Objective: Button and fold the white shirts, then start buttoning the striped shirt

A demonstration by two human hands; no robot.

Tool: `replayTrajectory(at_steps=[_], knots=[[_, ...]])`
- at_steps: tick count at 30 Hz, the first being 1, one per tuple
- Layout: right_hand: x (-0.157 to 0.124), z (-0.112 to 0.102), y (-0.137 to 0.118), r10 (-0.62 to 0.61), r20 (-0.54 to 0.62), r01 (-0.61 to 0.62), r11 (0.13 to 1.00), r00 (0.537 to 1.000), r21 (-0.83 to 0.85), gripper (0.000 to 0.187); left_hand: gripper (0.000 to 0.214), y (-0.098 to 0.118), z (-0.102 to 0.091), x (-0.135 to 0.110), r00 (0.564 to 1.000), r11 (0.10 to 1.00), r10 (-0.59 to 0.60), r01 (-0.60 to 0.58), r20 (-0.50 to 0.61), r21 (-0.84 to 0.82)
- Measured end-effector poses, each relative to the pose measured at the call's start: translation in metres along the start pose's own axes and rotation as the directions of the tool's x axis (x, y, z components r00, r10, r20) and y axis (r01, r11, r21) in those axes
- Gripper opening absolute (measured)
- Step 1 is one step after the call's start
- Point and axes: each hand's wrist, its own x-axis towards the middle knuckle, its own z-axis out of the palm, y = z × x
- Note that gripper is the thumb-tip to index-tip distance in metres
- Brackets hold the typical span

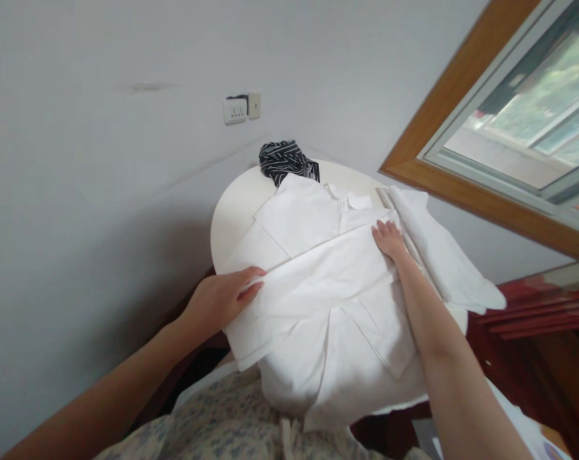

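A white shirt (313,275) lies partly folded over a round white table (229,220), its lower part hanging over the near edge toward my body. Along a fold at the shirt's left side, my left hand (229,292) has its thumb and fingers closed around the cloth. My right hand (389,239) rests flat on the shirt near the right end of the same fold, fingers stretched out. Just beyond it, a rolled or folded length of white cloth (442,255) extends past the table's right edge; whether it belongs to the shirt I cannot tell.
A bunched black cloth with white stripes (289,161) sits at the table's back edge. Behind it is the wall with a socket (235,111). A wood-framed window (413,165) is at the upper right, and reddish furniture (519,313) stands at the right.
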Motion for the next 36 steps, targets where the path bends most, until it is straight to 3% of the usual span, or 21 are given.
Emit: replayTrajectory(at_steps=[4, 10, 13, 15, 18, 22, 25, 30, 36], knots=[[0.011, 0.006, 0.000, 0.057, 0.045, -0.059, 0.996, 0.997, 0.060, 0.061, 0.040, 0.003, -0.001, 0.000, 1.000, 0.999, -0.007, 0.006, 0.003, 0.038], [0.004, -0.011, -0.014, 0.194, -0.118, -0.189, 0.981, 0.974, 0.049, 0.046, 0.039, 0.003, -0.001, 0.001, 0.999, 0.999, -0.035, 0.035, -0.009, 0.012], [-0.007, -0.026, -0.025, 0.090, -0.195, -0.087, 0.996, 0.977, 0.021, 0.040, 0.039, 0.000, 0.003, 0.001, 0.998, 1.000, -0.015, 0.015, -0.058, -0.015], [-0.021, -0.038, -0.041, 0.019, -0.187, -0.013, 0.999, 0.982, 0.032, 0.042, 0.040, -0.002, 0.005, 0.001, 0.995, 1.000, 0.021, -0.023, -0.095, -0.018], [-0.055, -0.054, -0.078, -0.108, -0.051, 0.113, 0.988, 0.993, 0.106, 0.053, 0.037, -0.002, 0.005, 0.002, 0.992, 0.998, 0.068, -0.068, -0.105, 0.008], [-0.105, -0.060, -0.131, -0.372, 0.110, 0.347, 0.918, 0.922, 0.193, 0.062, 0.036, -0.001, 0.002, 0.001, 0.991, 0.995, 0.079, -0.073, -0.108, 0.060], [-0.123, -0.061, -0.148, -0.353, 0.112, 0.333, 0.929, 0.929, 0.165, 0.067, 0.036, -0.003, 0.002, -0.001, 0.989, 0.993, 0.073, -0.060, -0.125, 0.102], [-0.128, -0.070, -0.152, -0.333, 0.156, 0.308, 0.937, 0.930, 0.167, 0.069, 0.037, -0.004, 0.005, -0.004, 0.988, 0.987, 0.073, -0.052, -0.139, 0.152], [-0.167, -0.083, -0.193, -0.517, 0.013, 0.500, 0.833, 0.856, 0.236, 0.063, 0.036, -0.003, 0.005, -0.003, 0.980, 0.984, 0.123, -0.100, -0.156, 0.148]])
